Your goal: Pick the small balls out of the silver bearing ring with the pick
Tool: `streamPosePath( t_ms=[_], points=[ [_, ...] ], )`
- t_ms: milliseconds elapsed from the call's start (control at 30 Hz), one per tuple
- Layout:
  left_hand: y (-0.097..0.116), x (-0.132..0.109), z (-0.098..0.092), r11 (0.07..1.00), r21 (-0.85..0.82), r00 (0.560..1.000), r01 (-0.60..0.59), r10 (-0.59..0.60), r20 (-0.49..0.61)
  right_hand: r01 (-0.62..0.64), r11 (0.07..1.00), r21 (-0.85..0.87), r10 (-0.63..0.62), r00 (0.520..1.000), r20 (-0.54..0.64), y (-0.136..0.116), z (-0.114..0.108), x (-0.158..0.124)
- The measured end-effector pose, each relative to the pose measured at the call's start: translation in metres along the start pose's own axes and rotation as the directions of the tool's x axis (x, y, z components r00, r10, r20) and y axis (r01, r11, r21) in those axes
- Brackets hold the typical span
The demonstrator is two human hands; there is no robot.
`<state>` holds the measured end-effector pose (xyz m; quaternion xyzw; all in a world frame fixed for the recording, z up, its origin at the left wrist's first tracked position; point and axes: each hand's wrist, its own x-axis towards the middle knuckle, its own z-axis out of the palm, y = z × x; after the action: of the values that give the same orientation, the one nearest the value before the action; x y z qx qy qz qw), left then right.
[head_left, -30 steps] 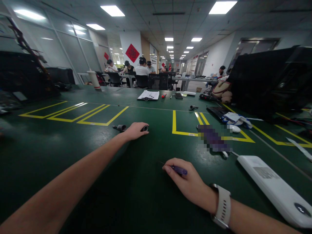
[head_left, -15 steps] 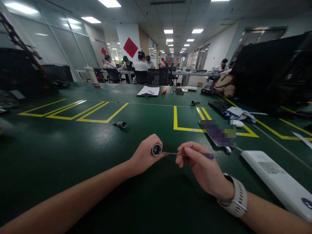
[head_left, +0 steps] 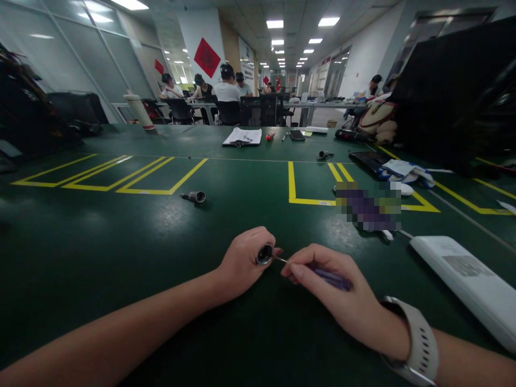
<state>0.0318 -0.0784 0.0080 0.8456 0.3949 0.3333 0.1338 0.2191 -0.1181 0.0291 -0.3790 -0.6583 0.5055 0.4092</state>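
My left hand (head_left: 246, 259) is closed around a dark metal socket (head_left: 265, 254), its round open mouth turned toward me. The rest of the socket is hidden in the palm. Between the fingers of my right hand (head_left: 326, 279) is a screwdriver (head_left: 332, 278) with a purple see-through handle and a thin metal shaft. The shaft's tip meets the right rim of the socket's mouth; whether it reaches inside I cannot tell. A similar socket with a narrow shank (head_left: 195, 197) lies on the green table (head_left: 161, 236) beyond my left hand.
Another small socket (head_left: 324, 155) lies farther back. At right are a blurred-out phone (head_left: 365, 207), a white power bank (head_left: 463, 279) and a cloth glove (head_left: 407, 171). A clipboard (head_left: 243, 136) lies at the far edge. Yellow tape outlines mark the table; people sit beyond.
The screwdriver has swung from nearly level to slanted, its handle lower and its tip at the socket's mouth. My right hand has moved closer to the socket. The camera view has tilted down slightly.
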Motion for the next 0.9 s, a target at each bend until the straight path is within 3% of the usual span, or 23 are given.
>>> streamPosePath(
  t_ms=[133,233,300,467,667,767,900],
  points=[
    [0.0,-0.001,-0.001,1.0,-0.005,1.0,-0.016,0.016,-0.02,-0.212,0.866,0.454,0.217,0.975,0.041,0.008,0.0,0.008],
    [0.0,-0.002,0.001,1.0,-0.02,0.998,-0.013,0.011,-0.059,-0.269,0.783,0.561,0.274,0.959,0.076,0.011,0.002,0.01],
    [-0.001,-0.002,0.002,1.0,-0.03,0.997,-0.008,0.006,-0.079,-0.265,0.793,0.549,0.265,0.961,0.08,0.011,0.004,0.009],
    [-0.01,0.006,-0.001,1.0,-0.014,0.994,0.019,-0.02,-0.11,-0.155,0.929,0.337,0.155,0.988,0.028,0.008,0.003,0.011],
    [-0.046,0.038,-0.011,0.988,0.153,0.996,-0.015,0.028,-0.079,-0.002,0.995,0.102,0.006,0.999,-0.042,0.013,-0.001,0.053],
    [-0.062,0.05,-0.013,0.985,0.175,0.995,-0.01,0.028,-0.1,0.016,0.964,0.265,0.017,0.992,-0.123,0.022,0.005,0.077],
    [-0.071,0.052,-0.012,0.993,0.102,0.978,0.05,-0.029,-0.205,0.006,0.922,0.388,0.041,0.993,-0.114,0.031,0.013,0.091]
  ],
)
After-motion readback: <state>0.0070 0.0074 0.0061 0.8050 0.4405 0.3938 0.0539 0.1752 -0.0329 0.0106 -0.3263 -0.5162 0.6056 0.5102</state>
